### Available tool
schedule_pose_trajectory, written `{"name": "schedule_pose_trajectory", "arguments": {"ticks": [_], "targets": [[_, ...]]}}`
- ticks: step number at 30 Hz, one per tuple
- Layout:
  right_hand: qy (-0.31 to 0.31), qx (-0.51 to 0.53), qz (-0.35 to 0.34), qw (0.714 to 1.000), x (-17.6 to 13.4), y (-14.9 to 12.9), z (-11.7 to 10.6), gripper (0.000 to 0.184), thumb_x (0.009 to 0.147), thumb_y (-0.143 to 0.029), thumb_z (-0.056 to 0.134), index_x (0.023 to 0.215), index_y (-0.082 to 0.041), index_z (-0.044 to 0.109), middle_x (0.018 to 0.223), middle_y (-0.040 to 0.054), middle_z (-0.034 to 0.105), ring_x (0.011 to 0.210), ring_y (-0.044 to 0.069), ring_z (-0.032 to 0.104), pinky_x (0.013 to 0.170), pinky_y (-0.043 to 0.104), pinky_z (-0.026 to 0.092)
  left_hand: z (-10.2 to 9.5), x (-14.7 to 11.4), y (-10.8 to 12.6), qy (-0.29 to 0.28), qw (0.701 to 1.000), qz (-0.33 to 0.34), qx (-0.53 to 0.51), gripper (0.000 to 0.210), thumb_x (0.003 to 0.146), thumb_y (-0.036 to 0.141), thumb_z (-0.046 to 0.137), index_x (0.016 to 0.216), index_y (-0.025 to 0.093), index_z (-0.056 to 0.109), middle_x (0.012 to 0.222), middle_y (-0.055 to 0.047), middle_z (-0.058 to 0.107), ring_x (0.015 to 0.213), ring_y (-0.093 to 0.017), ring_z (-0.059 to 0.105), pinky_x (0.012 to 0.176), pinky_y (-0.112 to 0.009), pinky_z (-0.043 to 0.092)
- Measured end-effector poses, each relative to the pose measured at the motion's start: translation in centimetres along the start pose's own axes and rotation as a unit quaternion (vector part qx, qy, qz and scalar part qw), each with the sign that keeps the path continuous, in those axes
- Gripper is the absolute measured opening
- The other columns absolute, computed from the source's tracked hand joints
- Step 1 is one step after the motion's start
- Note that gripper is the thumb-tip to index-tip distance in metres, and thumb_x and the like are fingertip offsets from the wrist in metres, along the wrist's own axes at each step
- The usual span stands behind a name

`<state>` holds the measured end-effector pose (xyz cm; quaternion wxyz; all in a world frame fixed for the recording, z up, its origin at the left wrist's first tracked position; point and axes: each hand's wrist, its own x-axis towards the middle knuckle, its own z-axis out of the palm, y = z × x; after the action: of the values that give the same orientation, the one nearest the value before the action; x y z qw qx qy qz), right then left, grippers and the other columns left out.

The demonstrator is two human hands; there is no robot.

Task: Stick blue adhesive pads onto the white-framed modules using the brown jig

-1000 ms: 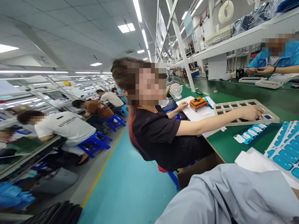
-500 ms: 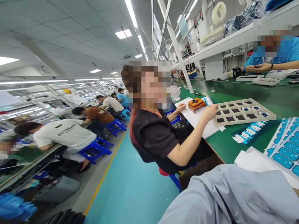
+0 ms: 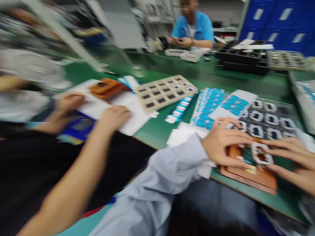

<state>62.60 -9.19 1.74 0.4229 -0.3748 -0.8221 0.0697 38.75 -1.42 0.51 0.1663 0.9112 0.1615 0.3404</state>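
The right hand (image 3: pixel 294 160), cut off by the right edge of the view, holds a white frame (image 3: pixel 262 154) at its right side; the fingers bear on the upper part, with one digit lower down. The left hand (image 3: pixel 225 141) stands at the frame's left side, thumb and index finger spread. One fingertip meets the frame's upper left; whether the thumb grips the small yellow piece (image 3: pixel 251 169) beside it cannot be told.

The frame is over an orange fixture (image 3: pixel 251 180) at the near right edge of the green bench (image 3: pixel 154 129). Both hands hide parts of the fixture, and its inner details are blurred.

Directly beyond lies a dark tray (image 3: pixel 264 124) of white-rimmed parts, its near side covered by the hands. To its left are blue-patterned sheets (image 3: pixel 208 106), overlapping. Farther left is a beige tray (image 3: pixel 167 102) with dark compartments.

At the left, a co-worker's blurred hand (image 3: pixel 114 116) rests near a second orange fixture (image 3: pixel 105 89). On the far side, a person in a blue shirt (image 3: pixel 206 28) handles something too small to identify.
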Motion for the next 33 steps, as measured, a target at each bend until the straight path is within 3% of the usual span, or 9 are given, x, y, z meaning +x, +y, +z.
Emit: {"name": "schedule_pose_trajectory", "arguments": {"ticks": [2,5,17,23,28,33], "targets": [[-0.051,-0.007,-0.008,0.999,0.0,-0.2,-0.3,0.018,0.089,-0.031,0.074,0.106,-0.027,0.072,0.11,0.0108,0.072,0.093,0.027,0.066,0.079,0.046,0.049,-0.3,-0.4,-0.9,0.035,0.999,0.002,-0.014,0.067,0.07,0.069,0.072,0.117,0.021,0.071,0.118,-0.006,0.072,0.119,-0.032,0.05,0.103,-0.052,0.033],[-0.053,-0.004,0.007,0.999,0.3,-0.1,0.6,0.018,0.089,-0.034,0.073,0.104,-0.025,0.071,0.113,0.0096,0.072,0.091,0.026,0.062,0.079,0.046,0.047,-0.6,-1.1,-1.4,0.044,0.999,0.005,-0.018,0.072,0.07,0.071,0.072,0.121,0.02,0.069,0.121,-0.008,0.07,0.117,-0.033,0.048,0.099,-0.051,0.032],[-0.034,-0.03,0.046,0.998,0.1,-1.9,1.5,0.017,0.085,-0.03,0.075,0.101,-0.026,0.072,0.113,0.0069,0.071,0.092,0.026,0.059,0.079,0.045,0.046,0.1,-1.2,-0.4,0.052,0.998,-0.009,-0.038,0.057,0.071,0.064,0.076,0.108,0.021,0.072,0.113,-0.006,0.072,0.116,-0.03,0.05,0.099,-0.046,0.033],[-0.031,-0.021,0.065,0.997,0.0,-2.0,1.7,0.017,0.085,-0.032,0.076,0.101,-0.029,0.073,0.113,0.0065,0.072,0.093,0.027,0.06,0.079,0.048,0.046,0.0,-1.0,-0.1,0.028,0.998,-0.036,-0.041,0.056,0.071,0.065,0.076,0.106,0.022,0.072,0.114,-0.007,0.072,0.116,-0.031,0.05,0.098,-0.047,0.031],[-0.055,-0.008,0.037,0.998,-0.1,-1.2,1.5,0.014,0.084,-0.032,0.078,0.095,-0.026,0.074,0.113,0.0075,0.071,0.089,0.026,0.058,0.076,0.046,0.045,0.0,-0.8,0.0,-0.017,0.998,-0.047,-0.048,0.043,0.071,0.056,0.08,0.097,0.021,0.072,0.122,-0.006,0.067,0.124,-0.033,0.043,0.101,-0.05,0.03],[-0.068,-0.013,0.02,0.997,0.0,-0.7,1.4,0.022,0.086,-0.036,0.076,0.105,-0.026,0.069,0.104,0.0074,0.071,0.086,0.024,0.056,0.075,0.043,0.043,0.2,-1.0,-0.7,-0.041,0.986,-0.08,-0.137,0.06,0.062,0.061,0.084,0.11,0.027,0.072,0.143,-0.008,0.052,0.134,-0.034,0.031,0.113,-0.057,0.024]]}}
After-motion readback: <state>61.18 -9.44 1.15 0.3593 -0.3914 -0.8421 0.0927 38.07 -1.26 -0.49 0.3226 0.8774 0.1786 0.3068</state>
